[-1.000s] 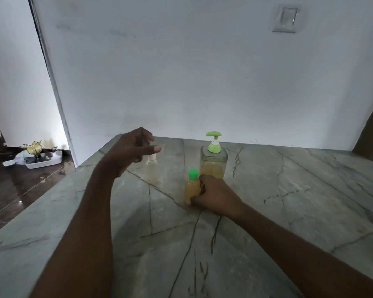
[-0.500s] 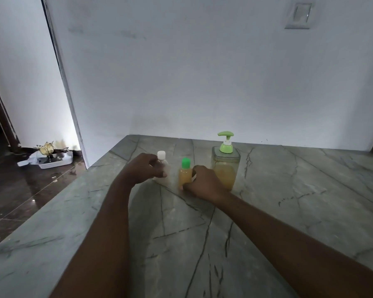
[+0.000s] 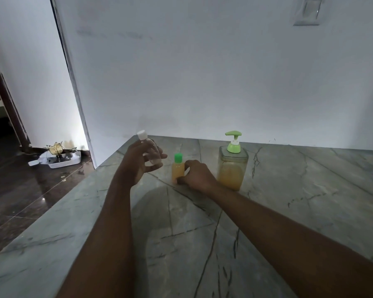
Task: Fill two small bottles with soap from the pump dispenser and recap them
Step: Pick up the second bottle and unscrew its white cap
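Note:
A square pump dispenser (image 3: 232,166) with a green pump head and amber soap inside stands near the back wall. To its left stands a small green-capped bottle (image 3: 177,168) filled with amber soap; my right hand (image 3: 197,176) grips its lower side on the counter. My left hand (image 3: 139,161) holds a clear small bottle with a white cap (image 3: 151,150) lifted above the counter and tilted to the left. That bottle looks empty.
The marble counter (image 3: 267,211) has dark veins and ends at an edge on the left, above a dark tiled floor. A white tray with a decorative object (image 3: 58,157) lies on that floor. A wall switch (image 3: 308,10) sits high on the white wall.
My left hand has closed on the white-capped bottle and raised it off the counter. My right hand stays on the green-capped bottle.

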